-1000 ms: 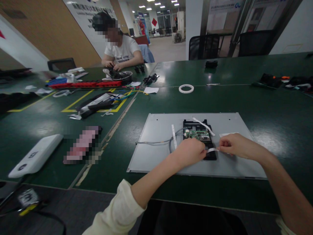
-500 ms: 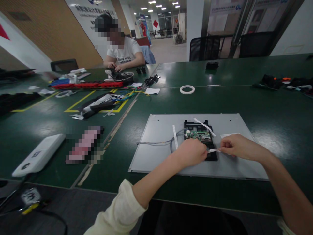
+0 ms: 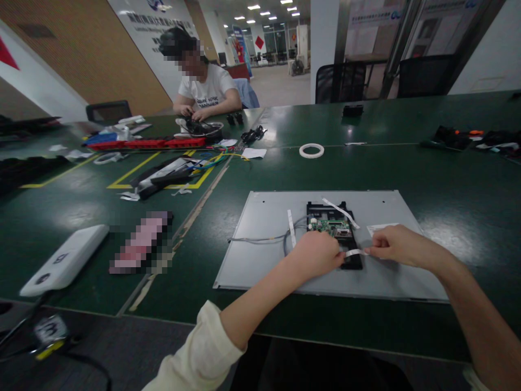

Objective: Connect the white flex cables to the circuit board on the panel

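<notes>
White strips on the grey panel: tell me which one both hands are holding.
The short strip stretched between the left hand and right hand, over the black tray's near end. The others lie untouched farther back.

The scene is being lit dimly from above by ceiling panels (image 3: 260,7) seen at the top centre, and the far hall is being rendered brighter than the foreground. Soft glare patches are being thrown on the green table (image 3: 448,179), at the right and at the centre left. Straight lines are being bent toward the frame edges by the wide lens. The lower corners are being left dark and slightly smeared, and fine grain is being shown throughout.
</notes>
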Demonstrator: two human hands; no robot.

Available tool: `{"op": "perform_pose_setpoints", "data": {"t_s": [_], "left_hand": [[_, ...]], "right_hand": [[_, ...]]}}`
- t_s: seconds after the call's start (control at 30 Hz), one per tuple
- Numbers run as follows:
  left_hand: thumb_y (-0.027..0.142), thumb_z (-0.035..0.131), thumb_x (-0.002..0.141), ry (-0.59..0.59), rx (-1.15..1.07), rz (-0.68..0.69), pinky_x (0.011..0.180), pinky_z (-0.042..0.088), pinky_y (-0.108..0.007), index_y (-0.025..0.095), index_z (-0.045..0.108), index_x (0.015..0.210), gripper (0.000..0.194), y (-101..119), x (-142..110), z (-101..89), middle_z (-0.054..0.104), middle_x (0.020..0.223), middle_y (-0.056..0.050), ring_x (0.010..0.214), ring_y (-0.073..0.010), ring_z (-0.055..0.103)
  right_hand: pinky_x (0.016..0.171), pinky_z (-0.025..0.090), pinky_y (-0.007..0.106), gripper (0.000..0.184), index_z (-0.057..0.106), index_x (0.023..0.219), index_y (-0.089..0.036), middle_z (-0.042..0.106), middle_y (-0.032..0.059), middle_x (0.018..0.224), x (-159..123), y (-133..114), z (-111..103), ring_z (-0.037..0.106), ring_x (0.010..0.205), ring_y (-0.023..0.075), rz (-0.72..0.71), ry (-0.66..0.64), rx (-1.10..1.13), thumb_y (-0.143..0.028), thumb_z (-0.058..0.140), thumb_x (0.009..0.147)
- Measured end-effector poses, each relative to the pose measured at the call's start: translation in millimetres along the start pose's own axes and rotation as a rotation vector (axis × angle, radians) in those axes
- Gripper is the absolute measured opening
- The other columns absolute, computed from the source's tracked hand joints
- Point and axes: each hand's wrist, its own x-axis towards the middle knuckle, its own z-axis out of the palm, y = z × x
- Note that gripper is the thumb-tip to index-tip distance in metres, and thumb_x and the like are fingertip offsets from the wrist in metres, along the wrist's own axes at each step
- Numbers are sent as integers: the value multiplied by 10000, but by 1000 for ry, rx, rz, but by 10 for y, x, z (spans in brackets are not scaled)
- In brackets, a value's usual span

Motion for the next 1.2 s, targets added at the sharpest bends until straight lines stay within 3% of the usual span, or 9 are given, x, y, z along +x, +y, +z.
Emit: {"op": "perform_pose_setpoints", "data": {"t_s": [0.23, 0.37, 0.43, 0.53, 0.63, 0.7, 0.9, 1.03, 1.2], "left_hand": [[387, 487, 809, -36, 45, 18, 550, 463, -333, 120, 686, 681, 357, -65, -28, -85, 638, 610, -118, 629, -241, 626], [281, 515, 774, -83, 50, 99, 554, 461, -313, 129, 667, 661, 243, -139, -54, -104, 640, 611, -99, 608, -214, 619], [224, 520, 749, -85, 55, 140, 558, 457, -305, 132, 653, 641, 195, -170, -64, -112, 640, 609, -90, 595, -201, 612], [212, 518, 740, -64, 47, 203, 546, 433, -290, 142, 628, 597, 193, -204, -69, -153, 629, 585, -73, 567, -180, 592], [231, 476, 786, 6, 23, 233, 534, 399, -270, 157, 614, 593, 248, -241, -67, -223, 622, 577, -49, 554, -154, 573], [250, 412, 846, 75, 30, 200, 532, 383, -265, 166, 620, 642, 303, -282, -67, -260, 635, 610, -43, 565, -145, 571], [299, 299, 930, 230, 129, 63, 497, 342, -264, 156, 623, 752, 396, -428, -83, -229, 652, 666, -53, 548, -142, 573], [327, 300, 935, 300, 149, 13, 476, 310, -245, 146, 615, 746, 410, -457, -94, -186, 649, 651, -53, 528, -126, 570], [325, 292, 940, 318, 161, 7, 479, 298, -238, 147, 607, 741, 413, -464, -97, -167, 656, 660, -51, 545, -130, 582]], "right_hand": [[510, 312, 246, 330, 591, 642, -176, 603, 11, 624, -21, 158, -58, 516, 576, 137, 48, -69, 20, -472, 537, 780], [519, 335, 253, 345, 593, 635, -180, 607, 18, 619, -21, 207, -110, 533, 574, 143, 81, -42, -31, -475, 516, 797], [533, 366, 259, 338, 607, 685, -187, 618, 23, 663, 2, 226, -132, 553, 602, 150, 58, 17, -45, -477, 493, 815], [683, 456, 286, 338, 634, 905, -204, 648, 54, 909, 85, 273, -105, 598, 802, 179, -52, 252, -42, -467, 427, 861], [966, 390, 379, 459, 519, 1243, -221, 503, 84, 1295, 198, 350, 24, 469, 1174, 242, -161, 442, -144, -475, 371, 890], [1049, 284, 474, 542, 368, 1388, -264, 335, 55, 1446, 254, 395, 138, 295, 1318, 284, -148, 438, -252, -507, 310, 907], [1063, 226, 523, 552, 192, 1457, -334, 161, -3, 1517, 219, 514, 284, 162, 1375, 278, -52, 390, -397, -515, 194, 936], [1054, 250, 507, 531, 231, 1452, -316, 198, 24, 1507, 60, 821, 227, 200, 1364, 282, 33, 421, -380, -468, 194, 944], [1023, 279, 470, 558, 255, 1456, -263, 206, 77, 1501, -256, 1445, 179, 219, 1358, 289, 180, 444, -377, -459, 158, 942]]}}
